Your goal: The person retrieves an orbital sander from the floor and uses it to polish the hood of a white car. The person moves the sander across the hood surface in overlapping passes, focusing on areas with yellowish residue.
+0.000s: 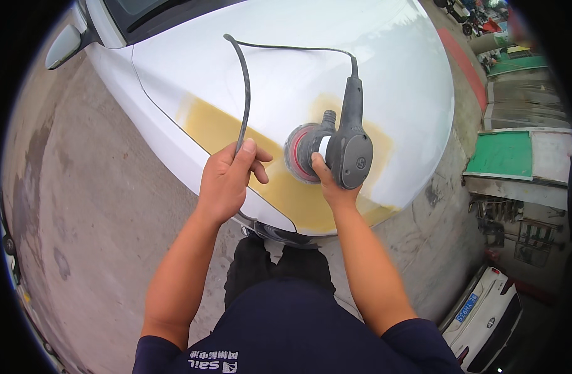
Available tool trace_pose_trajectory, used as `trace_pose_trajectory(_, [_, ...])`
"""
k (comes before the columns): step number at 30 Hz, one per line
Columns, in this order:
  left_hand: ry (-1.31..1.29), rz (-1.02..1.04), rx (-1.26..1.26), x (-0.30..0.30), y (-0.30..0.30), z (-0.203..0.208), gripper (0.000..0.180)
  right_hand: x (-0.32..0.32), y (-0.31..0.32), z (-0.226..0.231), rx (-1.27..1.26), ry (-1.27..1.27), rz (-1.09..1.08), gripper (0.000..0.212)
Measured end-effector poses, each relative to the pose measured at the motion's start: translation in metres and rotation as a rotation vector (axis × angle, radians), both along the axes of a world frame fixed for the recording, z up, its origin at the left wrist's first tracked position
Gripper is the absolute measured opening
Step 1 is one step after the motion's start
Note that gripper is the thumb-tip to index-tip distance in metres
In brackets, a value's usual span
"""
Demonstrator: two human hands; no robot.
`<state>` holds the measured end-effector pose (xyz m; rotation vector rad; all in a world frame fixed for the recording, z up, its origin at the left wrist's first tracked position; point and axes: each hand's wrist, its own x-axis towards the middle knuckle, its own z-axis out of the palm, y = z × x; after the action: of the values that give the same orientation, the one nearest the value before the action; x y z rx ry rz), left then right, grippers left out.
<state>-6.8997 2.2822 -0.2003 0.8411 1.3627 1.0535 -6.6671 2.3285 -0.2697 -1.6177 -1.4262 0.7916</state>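
My right hand (339,190) is wrapped round the head of a black orbital sander (353,153), its thumb near a white band and most fingers hidden beneath the tool. The sander is tilted, its round red-edged pad (300,153) facing left and its handle pointing away from me. From the handle a black power cord (286,46) runs left, bends sharply and comes down to my left hand (228,177), which pinches it between thumb and fingers. Under both hands lies a white car hood (273,81) with yellowish-brown patches (220,128) along its near side and front.
A side mirror (64,47) and the windshield are at the upper left. Concrete ground (111,218) surrounds the car. Another white car (485,321) stands at the lower right, near a metal rack (535,243) and green-and-white panels (499,156). A parked scooter shows at the upper right.
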Motion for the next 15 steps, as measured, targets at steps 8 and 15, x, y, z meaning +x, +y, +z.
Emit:
trace_pose_trajectory(8, [0.003, 0.030, -0.021, 0.001, -0.003, -0.001, 0.050, -0.015, 0.040, -0.004, 0.043, 0.047, 0.039, 0.057])
trace_pose_trajectory(15, [0.000, 0.011, 0.008, 0.012, 0.000, 0.005, 0.049, 0.012, 0.050, -0.001, 0.020, 0.143, -0.022, 0.062])
